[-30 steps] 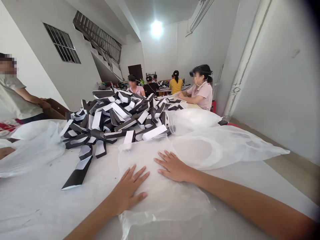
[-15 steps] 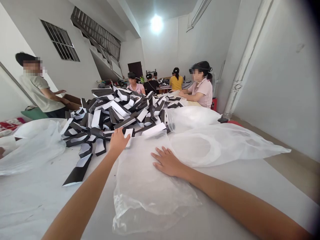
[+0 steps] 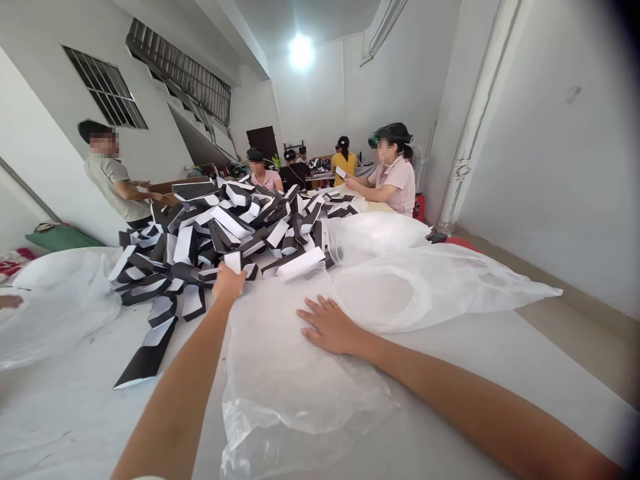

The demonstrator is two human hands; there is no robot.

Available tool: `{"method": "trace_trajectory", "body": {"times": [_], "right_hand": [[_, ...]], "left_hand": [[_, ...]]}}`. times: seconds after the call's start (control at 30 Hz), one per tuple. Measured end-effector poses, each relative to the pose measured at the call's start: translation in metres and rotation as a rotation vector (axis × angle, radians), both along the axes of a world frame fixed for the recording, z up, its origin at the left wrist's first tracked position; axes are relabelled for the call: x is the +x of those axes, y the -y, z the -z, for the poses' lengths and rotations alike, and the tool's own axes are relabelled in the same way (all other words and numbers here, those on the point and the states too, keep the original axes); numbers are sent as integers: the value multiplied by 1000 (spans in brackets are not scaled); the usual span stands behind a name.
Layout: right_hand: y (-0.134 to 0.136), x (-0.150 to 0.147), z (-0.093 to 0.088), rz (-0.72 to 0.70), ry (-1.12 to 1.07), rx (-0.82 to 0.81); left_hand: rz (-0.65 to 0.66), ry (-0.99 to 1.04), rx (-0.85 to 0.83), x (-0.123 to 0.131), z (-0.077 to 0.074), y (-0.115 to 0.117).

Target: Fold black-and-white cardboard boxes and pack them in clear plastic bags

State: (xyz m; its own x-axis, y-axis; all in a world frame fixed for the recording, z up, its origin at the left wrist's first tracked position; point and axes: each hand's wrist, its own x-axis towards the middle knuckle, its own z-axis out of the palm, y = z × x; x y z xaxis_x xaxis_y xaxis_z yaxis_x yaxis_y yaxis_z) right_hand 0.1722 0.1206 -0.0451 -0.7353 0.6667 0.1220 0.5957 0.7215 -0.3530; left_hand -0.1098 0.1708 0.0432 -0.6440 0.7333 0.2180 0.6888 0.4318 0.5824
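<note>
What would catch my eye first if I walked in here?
The big heap of black-and-white folded card pieces on the long white-covered table stands out first. In front of it, the right hand lies flat on a clear plastic bag, and the left hand touches the heap. A co-worker in pink sits beyond, at the table's right.

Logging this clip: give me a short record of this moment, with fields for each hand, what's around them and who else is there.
Left hand: holds a white-faced folded card sleeve at the heap's front edge
Right hand: flat on a clear plastic bag
Around: heap of black-and-white folded card sleeves on a white-covered table
Others: seated co-worker in a pink shirt; standing person
</note>
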Motion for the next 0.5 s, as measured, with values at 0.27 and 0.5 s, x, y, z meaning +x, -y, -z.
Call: {"method": "trace_trajectory", "body": {"times": [0.27, 0.5], "right_hand": [[-3, -8, 0, 36, 28, -28], [-18, -26, -24, 88, 1, 44]], "left_hand": [[155, 63, 651, 24, -52, 42], [498, 1181, 461, 84, 39, 107]]}}
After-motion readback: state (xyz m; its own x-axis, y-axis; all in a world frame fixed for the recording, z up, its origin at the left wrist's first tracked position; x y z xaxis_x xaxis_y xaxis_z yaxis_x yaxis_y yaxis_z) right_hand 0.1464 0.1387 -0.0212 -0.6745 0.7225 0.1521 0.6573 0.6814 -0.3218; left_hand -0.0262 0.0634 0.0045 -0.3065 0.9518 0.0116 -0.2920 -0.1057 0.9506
